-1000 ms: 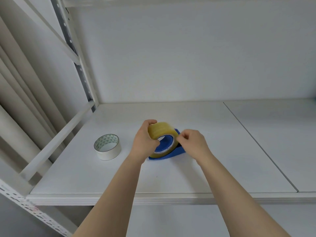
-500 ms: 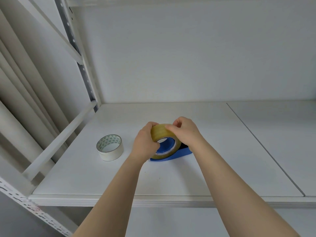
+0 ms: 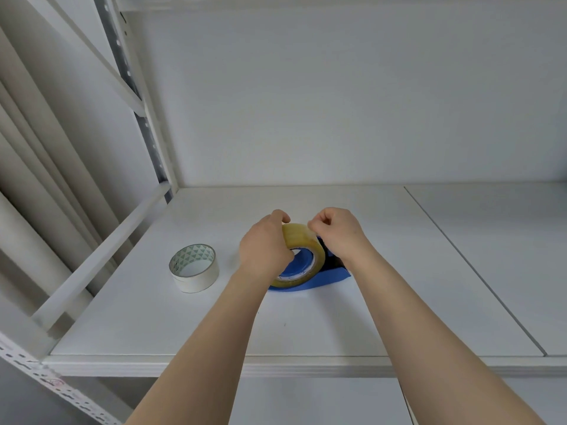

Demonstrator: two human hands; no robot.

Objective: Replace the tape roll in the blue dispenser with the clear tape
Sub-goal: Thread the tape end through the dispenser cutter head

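Observation:
The clear, yellowish tape roll [image 3: 303, 240] sits upright around the blue hub of the blue dispenser [image 3: 325, 276], which rests on the white shelf [image 3: 306, 332]. My left hand [image 3: 264, 250] grips the roll's left side. My right hand [image 3: 337, 233] has its fingertips pinched at the top of the roll, on the tape's surface. The dispenser's far end is hidden behind my right hand.
A white tape roll [image 3: 194, 268] with a green triangle pattern inside lies flat to the left of the dispenser. A diagonal shelf rail [image 3: 101, 259] runs along the left side. A seam [image 3: 472, 268] divides the shelf on the right. The back wall is close behind.
My right hand moved from the dispenser's right side up onto the top of the clear roll and pinched there. My left hand kept its hold on the roll.

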